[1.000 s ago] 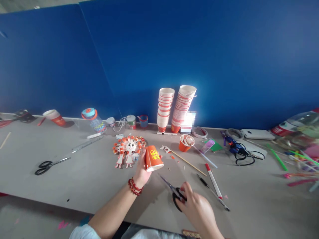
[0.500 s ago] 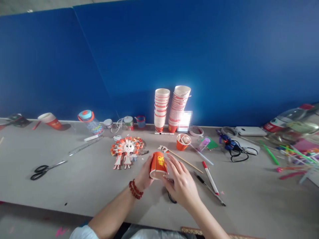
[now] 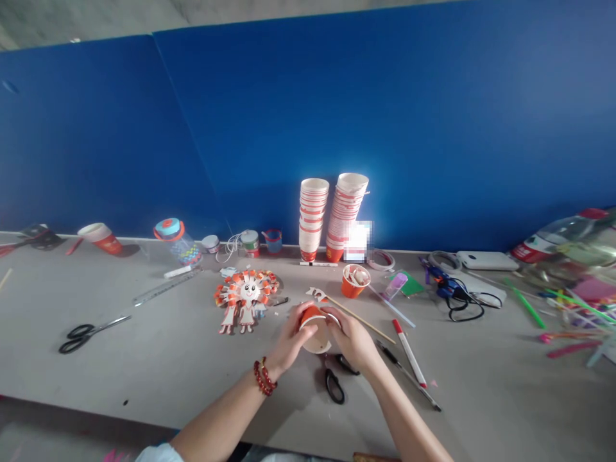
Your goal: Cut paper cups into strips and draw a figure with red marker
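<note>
The left hand (image 3: 287,345) is clamping a red-orange paper cup with a pale interior (image 3: 316,342) above the grey tabletop (image 3: 168,362), the mouth tilting toward the camera. The right hand (image 3: 355,337) is touching the opposite side; being partly hidden, whether it is pinching the wall cannot be told. Black-handled scissors (image 3: 328,379) are lying just below, a white, red-capped marker (image 3: 409,354) farther right.
</note>
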`<action>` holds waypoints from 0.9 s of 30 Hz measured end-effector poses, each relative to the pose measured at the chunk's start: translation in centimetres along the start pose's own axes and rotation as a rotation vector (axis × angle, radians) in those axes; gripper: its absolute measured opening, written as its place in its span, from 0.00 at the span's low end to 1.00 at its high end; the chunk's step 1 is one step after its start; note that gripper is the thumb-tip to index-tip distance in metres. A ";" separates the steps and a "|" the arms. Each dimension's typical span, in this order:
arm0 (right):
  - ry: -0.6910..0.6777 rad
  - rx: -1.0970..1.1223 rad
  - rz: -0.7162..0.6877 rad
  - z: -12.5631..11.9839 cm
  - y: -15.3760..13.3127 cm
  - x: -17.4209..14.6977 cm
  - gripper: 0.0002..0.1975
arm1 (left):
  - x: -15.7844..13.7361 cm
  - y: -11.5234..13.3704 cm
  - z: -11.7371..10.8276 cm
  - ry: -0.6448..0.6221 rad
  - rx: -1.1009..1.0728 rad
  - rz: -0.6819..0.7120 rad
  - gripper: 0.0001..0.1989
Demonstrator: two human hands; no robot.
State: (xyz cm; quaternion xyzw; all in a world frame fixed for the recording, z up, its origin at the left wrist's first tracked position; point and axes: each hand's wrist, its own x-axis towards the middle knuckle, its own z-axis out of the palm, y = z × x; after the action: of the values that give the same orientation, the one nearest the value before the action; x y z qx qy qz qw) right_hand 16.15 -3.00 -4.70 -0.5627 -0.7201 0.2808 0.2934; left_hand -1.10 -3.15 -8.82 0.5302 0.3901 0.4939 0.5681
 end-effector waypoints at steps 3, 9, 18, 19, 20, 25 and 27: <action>-0.009 0.061 -0.040 0.3 -0.2 0.0 0.17 | 0.0 0.0 0.0 0.032 -0.063 -0.026 0.19; 0.133 0.112 -0.302 2.0 1.0 -0.7 0.20 | -0.3 0.7 0.2 0.094 -0.129 0.038 0.18; 0.346 0.074 -0.486 2.8 1.7 -0.9 0.26 | -1.6 1.7 0.4 -0.067 -0.002 0.288 0.26; 0.345 0.086 -0.478 2.8 1.7 -1.0 0.26 | -1.6 1.7 0.5 -0.085 0.013 0.304 0.27; 0.346 0.098 -0.468 2.7 1.6 -1.0 0.25 | -1.7 1.7 0.5 -0.097 0.027 0.314 0.27; 0.398 0.146 -0.434 2.3 1.2 -1.4 0.23 | -1.8 1.5 0.8 -0.113 0.103 0.378 0.28; 0.419 0.158 -0.423 2.2 1.1 -1.5 0.20 | -1.9 1.6 0.7 -0.118 0.145 0.406 0.28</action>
State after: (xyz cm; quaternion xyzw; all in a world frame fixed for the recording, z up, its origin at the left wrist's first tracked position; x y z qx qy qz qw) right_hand 15.48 -4.38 -7.14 -0.4214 -0.7209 0.1467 0.5304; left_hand -1.03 -5.24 -7.34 0.6652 0.2757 0.5369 0.4395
